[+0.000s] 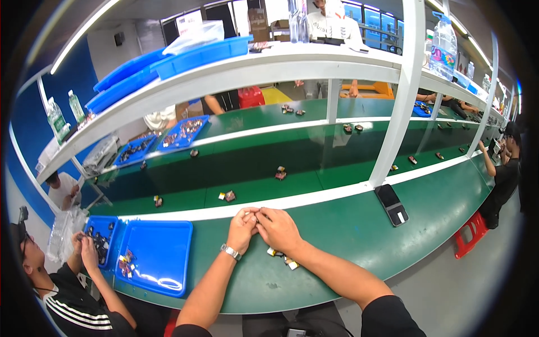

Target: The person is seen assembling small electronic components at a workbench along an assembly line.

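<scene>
Part [257, 218] between left grip [241, 231] and right [280, 230]

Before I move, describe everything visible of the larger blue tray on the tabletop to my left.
The larger blue tray is a shallow rectangle with rounded corners and a raised rim, apparently plastic. It lies open side up on the green tabletop, with white glare streaking its near side. A loose cluster of small parts, brownish with white and yellow bits, sits toward its left wall. Another blue tray stands close on its left; whether they touch is unclear. Neither your left hand nor right hand touches it.
</scene>
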### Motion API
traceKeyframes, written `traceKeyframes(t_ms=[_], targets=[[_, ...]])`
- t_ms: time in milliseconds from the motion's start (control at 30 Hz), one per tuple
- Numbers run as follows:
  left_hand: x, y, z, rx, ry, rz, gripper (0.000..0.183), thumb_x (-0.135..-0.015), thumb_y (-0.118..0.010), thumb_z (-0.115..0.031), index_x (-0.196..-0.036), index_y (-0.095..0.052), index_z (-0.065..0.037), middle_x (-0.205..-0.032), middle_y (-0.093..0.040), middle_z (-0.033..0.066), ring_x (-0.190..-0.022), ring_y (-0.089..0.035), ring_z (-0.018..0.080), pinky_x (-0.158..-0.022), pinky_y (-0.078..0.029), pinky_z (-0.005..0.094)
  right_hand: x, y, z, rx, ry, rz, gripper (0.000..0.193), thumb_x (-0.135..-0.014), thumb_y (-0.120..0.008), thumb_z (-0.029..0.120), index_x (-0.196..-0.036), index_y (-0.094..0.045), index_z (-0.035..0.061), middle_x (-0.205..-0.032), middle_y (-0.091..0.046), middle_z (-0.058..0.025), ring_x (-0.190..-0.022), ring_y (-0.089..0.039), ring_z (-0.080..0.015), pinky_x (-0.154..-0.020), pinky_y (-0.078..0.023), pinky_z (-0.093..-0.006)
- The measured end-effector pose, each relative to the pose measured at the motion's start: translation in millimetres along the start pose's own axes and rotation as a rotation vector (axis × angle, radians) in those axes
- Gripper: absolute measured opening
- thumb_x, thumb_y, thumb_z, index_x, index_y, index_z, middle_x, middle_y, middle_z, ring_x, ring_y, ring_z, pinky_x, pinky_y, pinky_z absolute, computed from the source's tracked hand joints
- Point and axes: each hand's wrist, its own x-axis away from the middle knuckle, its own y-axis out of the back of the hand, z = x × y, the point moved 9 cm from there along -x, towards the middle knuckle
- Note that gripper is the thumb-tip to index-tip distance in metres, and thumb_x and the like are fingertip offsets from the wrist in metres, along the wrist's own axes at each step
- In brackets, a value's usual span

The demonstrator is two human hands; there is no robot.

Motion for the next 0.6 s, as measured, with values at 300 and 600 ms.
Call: traceKeyframes(t_ms=[300,600], targets=[[3,-8,-20,0.027,-0.054,-0.016,0.039,-0.096,-0.042,0.002,-0.135,-0.042,-0.002,-0.139,-0.048,0.0167,-0.117,-0.057,0.0249,-0.094,-0.054,0.0375,-23,4,-100,0.078,-0.257,0.009,0.022,-0.075,-0.069,0.008,-0.096,-0.069,0.0026,-0.104,-0.063,-0.0131,-0.090,-0.065,-0.0310,-0.081,-0.054,-0.0385],[3,-6,-11,-0.144,-0.097,0.001,0.024,-0.095,-0.047,0.001,-0.117,-0.054,0.003,-0.121,-0.061,0.0180,-0.107,-0.063,0.0255,-0.086,-0.058,0.0367,-45,12,-190,0.509,-0.485,0.165,0.050,-0.073,-0.076,0.029,-0.112,-0.061,0.0010,-0.108,-0.062,-0.0150,-0.106,-0.060,-0.0349,-0.088,-0.049,-0.0451]])
